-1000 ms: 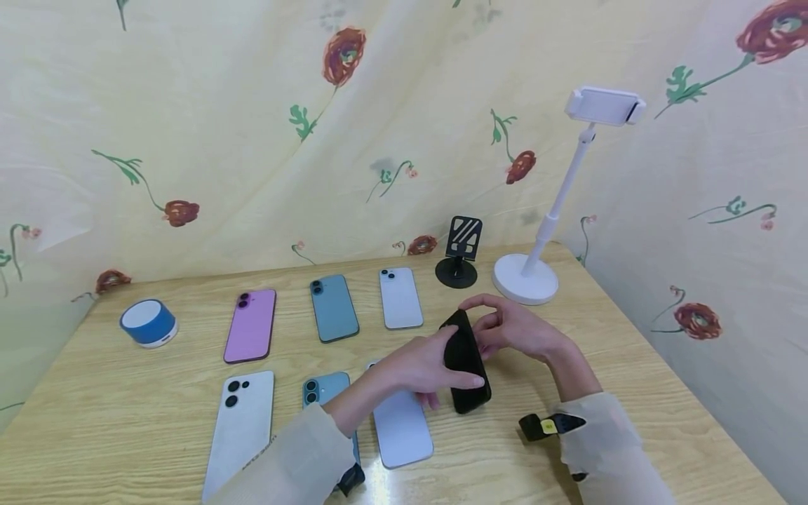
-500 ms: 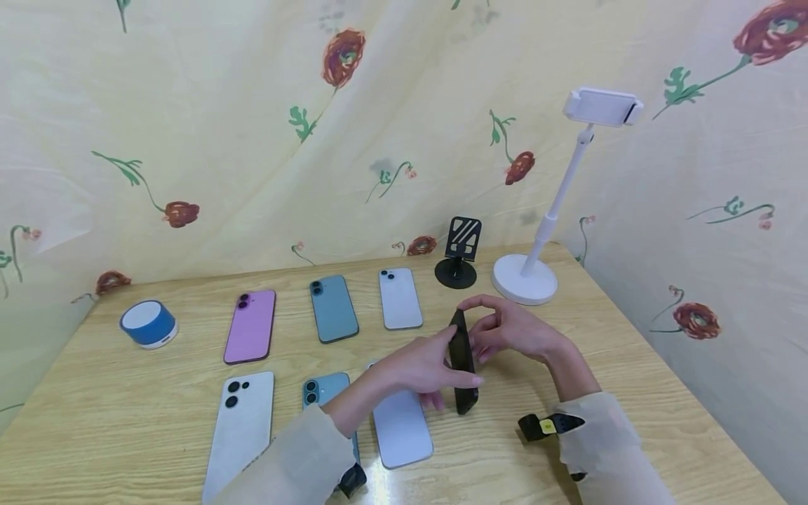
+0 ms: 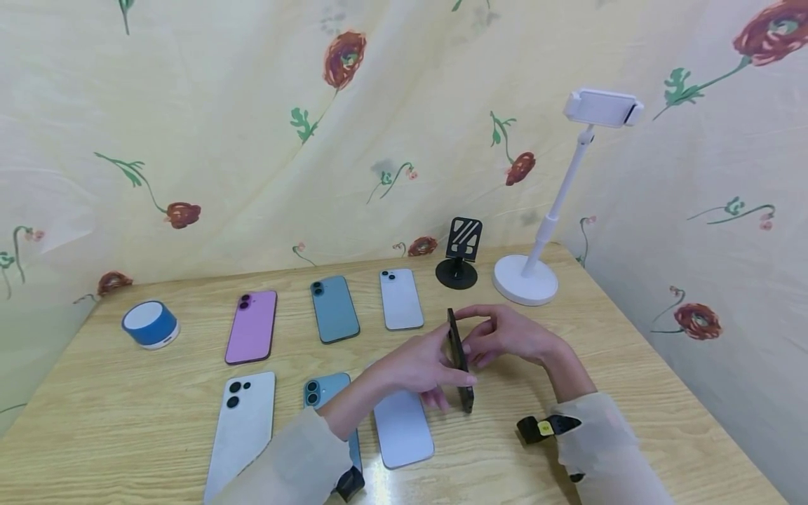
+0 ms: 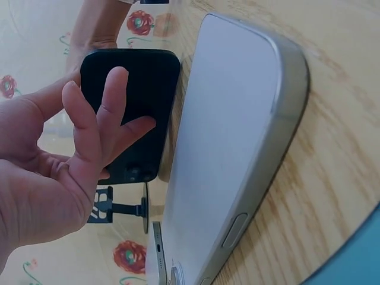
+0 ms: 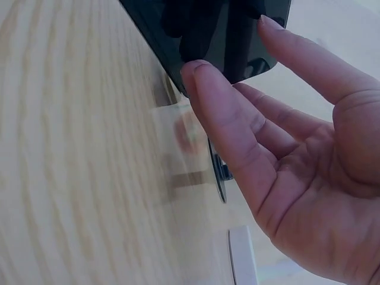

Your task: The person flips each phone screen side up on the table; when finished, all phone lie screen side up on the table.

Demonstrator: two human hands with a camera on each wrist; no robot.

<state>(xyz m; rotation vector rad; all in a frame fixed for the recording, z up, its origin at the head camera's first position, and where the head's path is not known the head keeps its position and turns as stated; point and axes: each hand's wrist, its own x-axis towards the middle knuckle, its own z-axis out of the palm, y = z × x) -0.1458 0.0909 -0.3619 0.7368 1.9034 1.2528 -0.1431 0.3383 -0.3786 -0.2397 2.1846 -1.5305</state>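
A black smartphone [image 3: 468, 400] stands on its long edge, its thin side toward the head camera. My left hand [image 3: 424, 365] grips it from the left, with the thumb across the upper edge. In the left wrist view, spread fingers lie before the phone's dark back [image 4: 151, 89], camera at the lower end. On the other side, my right hand [image 3: 505, 335] holds its far end. The right wrist view shows fingertips at the corner of the glossy screen [image 5: 243, 41], which mirrors them. Below the left hand lies a pale lavender phone [image 3: 404, 431], back up.
Behind the hands stand a black folding phone stand [image 3: 463, 240] and a tall white phone holder [image 3: 525, 279]. Purple [image 3: 250, 327], blue [image 3: 334, 308] and white [image 3: 401, 299] phones lie at the back. Nearer are a silver phone [image 3: 240, 428], another blue phone [image 3: 328, 387] and a blue speaker [image 3: 150, 326].
The black phone has turned from tilted, with its broad face showing, to nearly upright on edge, its top swinging left. My right hand's fingers have shifted slightly left with it.
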